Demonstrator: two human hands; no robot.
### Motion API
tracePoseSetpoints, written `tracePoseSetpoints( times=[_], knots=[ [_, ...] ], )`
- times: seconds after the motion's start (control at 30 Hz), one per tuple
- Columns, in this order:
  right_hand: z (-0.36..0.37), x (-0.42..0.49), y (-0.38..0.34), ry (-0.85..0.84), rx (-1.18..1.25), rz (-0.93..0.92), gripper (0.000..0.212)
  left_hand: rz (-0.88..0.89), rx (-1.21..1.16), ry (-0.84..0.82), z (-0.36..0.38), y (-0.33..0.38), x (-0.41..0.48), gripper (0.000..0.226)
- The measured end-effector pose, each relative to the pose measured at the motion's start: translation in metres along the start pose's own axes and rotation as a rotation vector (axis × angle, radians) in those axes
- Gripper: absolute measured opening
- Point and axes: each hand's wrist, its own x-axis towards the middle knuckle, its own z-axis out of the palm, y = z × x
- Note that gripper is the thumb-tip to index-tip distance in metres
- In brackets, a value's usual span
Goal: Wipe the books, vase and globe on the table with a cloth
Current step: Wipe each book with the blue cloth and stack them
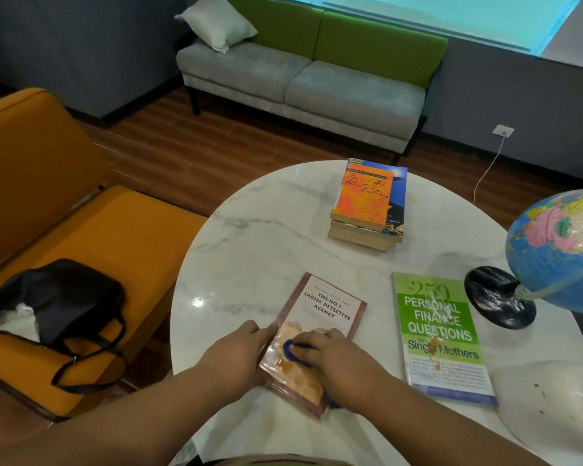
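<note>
A beige paperback (327, 307) lies near the front of the round white marble table (249, 237). My left hand (239, 351) presses on the paperback's left edge. My right hand (337, 359) is closed on a dark blue cloth (289, 350) pressed against the lower cover. A green finance book (438, 334) with smears on it lies flat to the right. At the back stands a stack of books (367, 206) with an orange one on top. A blue globe (559, 247) on a black base (495, 297) is at the right edge. A white vase (552, 401) sits at the lower right, partly cut off.
An orange sofa (58, 210) with a black bag (61, 297) on it stands to the left of the table. A grey and green sofa (317, 79) with a white pillow (216, 21) is along the far wall. A white cable (488, 163) hangs from a wall socket.
</note>
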Motion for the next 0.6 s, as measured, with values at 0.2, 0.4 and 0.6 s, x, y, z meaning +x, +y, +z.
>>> tracePoseSetpoints(
  times=[0.2,0.4,0.6],
  knots=[
    [-0.007,0.014,-0.008,0.0,-0.045,0.022,0.073,0.0,0.002,-0.001,0.001,-0.001,0.002,0.076],
    [-0.011,0.017,0.004,-0.007,-0.019,0.06,0.087,0.001,-0.002,0.011,0.003,-0.002,0.001,0.076],
    [-0.005,0.005,-0.007,0.001,-0.031,-0.051,0.072,0.006,-0.013,0.01,0.003,-0.002,0.001,0.076]
  ],
)
